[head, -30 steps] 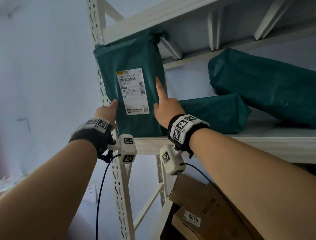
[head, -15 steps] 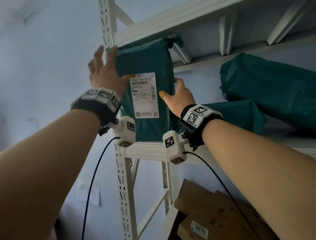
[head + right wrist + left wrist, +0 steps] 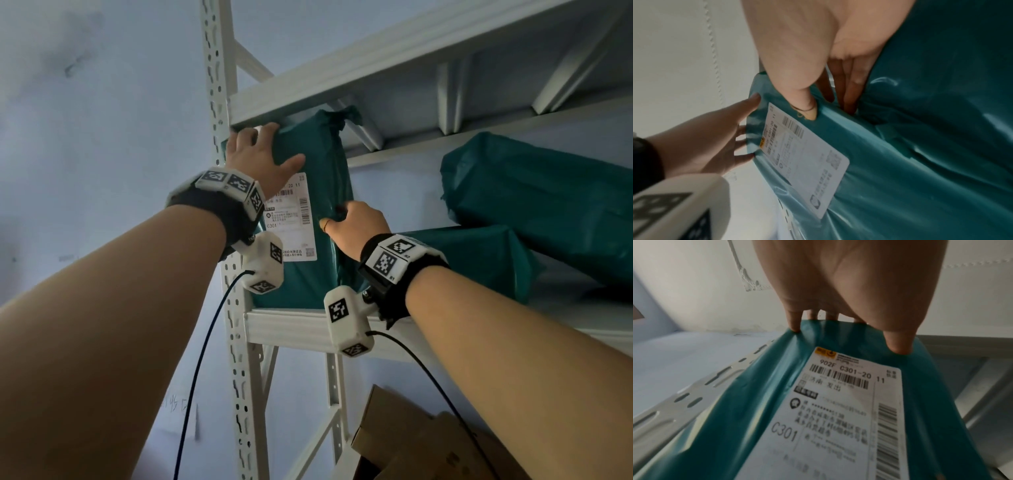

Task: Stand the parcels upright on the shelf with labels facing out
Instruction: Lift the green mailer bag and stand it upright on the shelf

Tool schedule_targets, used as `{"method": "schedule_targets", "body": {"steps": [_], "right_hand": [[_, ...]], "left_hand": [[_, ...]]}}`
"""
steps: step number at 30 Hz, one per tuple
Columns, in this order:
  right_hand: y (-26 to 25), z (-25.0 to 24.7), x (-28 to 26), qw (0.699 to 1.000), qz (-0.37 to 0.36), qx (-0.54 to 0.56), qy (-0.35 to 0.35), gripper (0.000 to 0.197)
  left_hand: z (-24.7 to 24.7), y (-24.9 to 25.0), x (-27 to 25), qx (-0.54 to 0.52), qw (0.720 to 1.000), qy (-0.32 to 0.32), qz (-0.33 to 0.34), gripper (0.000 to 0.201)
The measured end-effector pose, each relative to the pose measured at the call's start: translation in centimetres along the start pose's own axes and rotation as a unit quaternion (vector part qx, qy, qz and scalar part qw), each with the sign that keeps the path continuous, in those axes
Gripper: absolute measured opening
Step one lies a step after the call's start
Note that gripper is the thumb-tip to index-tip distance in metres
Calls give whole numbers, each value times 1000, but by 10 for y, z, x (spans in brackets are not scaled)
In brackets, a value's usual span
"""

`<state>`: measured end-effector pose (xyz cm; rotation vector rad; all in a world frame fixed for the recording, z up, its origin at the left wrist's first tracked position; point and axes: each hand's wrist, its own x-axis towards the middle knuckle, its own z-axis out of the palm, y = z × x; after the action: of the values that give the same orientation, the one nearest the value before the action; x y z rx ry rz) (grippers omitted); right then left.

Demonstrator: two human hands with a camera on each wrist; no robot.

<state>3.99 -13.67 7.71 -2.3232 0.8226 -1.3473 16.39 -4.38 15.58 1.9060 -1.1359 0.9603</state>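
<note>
A green plastic-wrapped parcel [image 3: 322, 171] [image 3: 760, 402] [image 3: 869, 162] stands upright at the left end of the shelf [image 3: 291, 325], its white label [image 3: 294, 226] [image 3: 838, 410] [image 3: 803, 154] facing out. My left hand [image 3: 260, 154] [image 3: 846, 322] [image 3: 725, 138] presses on its top left corner with fingers spread and straight. My right hand [image 3: 349, 222] [image 3: 828, 104] grips its right edge, thumb on the front, fingers tucked round the side. The parcel's top nearly reaches the beam above.
A second green parcel [image 3: 472, 260] lies flat just right of the upright one, and a larger one [image 3: 548, 212] leans across it. The white slotted post [image 3: 219, 102] stands at the parcel's left. Cardboard boxes [image 3: 411, 438] sit below the shelf.
My left hand rose from the parcel's lower left edge to its top left corner. My right hand went from a finger on the front to gripping the right edge.
</note>
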Motion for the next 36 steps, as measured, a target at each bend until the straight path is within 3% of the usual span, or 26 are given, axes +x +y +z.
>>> {"method": "schedule_targets", "body": {"steps": [3,12,17,24,27,31,36], "right_hand": [[3,-2,3,1000,4,-20,-10,45],[9,-6,3,998,-19,-28,-56,25],[20,-11,0,993,2,21,-114,30],[30,-4,-7,993,0,57,-103,39],[31,-6,-11,994,-36,12,-104,42],[34,-13,-15,980,-47,-169,-99,50],[33,-27,-22,970,-25,-213,-117,23]], "left_hand": [[5,7,5,-1,1000,-10,-16,79],[20,29,17,55,993,-66,-81,112],[35,46,27,21,993,-60,-97,104],[48,57,35,-52,994,-64,-71,93],[47,59,34,-69,994,-56,-63,87],[45,58,28,-78,995,-40,-43,86],[40,54,18,-88,995,2,-52,82]]}}
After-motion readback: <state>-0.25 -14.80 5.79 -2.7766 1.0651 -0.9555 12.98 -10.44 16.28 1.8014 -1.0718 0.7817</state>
